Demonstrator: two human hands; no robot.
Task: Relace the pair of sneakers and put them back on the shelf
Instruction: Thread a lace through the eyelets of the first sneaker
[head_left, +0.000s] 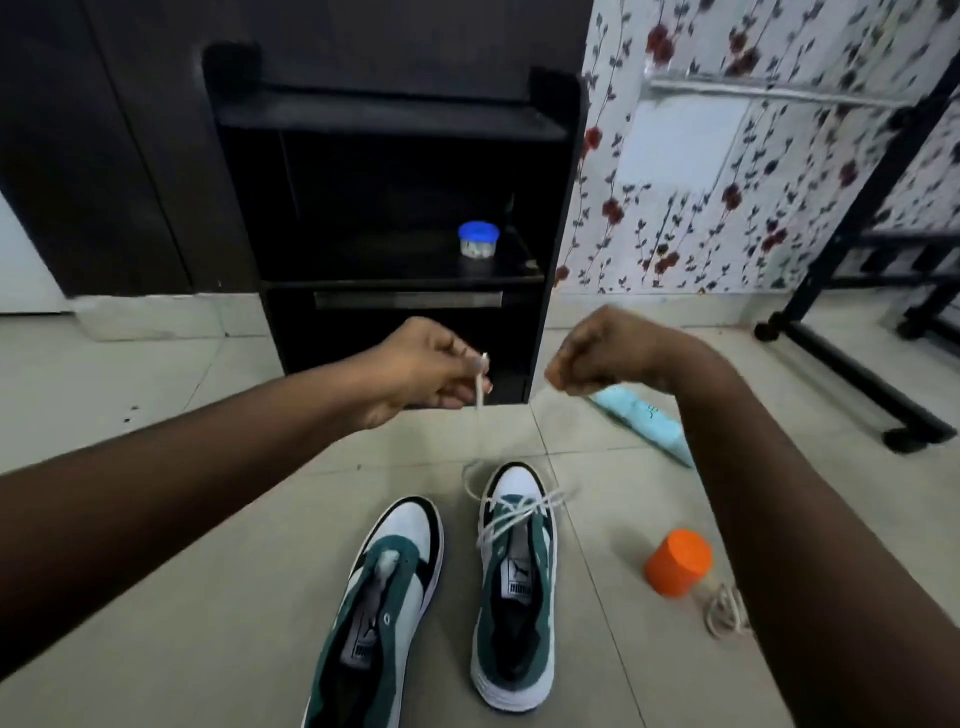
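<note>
Two green, white and black sneakers stand on the tiled floor, toes pointing away from me. The right sneaker (517, 582) has a white lace (511, 512) threaded through its front eyelets. The left sneaker (384, 597) has no lace in it. My left hand (431, 371) is raised above the shoes and pinches one end of the lace. My right hand (597, 356) is raised beside it, fingers curled round the other end, which is blurred. A black shelf unit (400, 197) stands straight ahead.
A small clear jar with a blue lid (478, 246) sits on the shelf. An orange container (678, 561) and a loose white lace (724, 610) lie on the floor at right. A light blue packet (644, 418) lies behind my right arm. A black metal rack (852, 291) stands far right.
</note>
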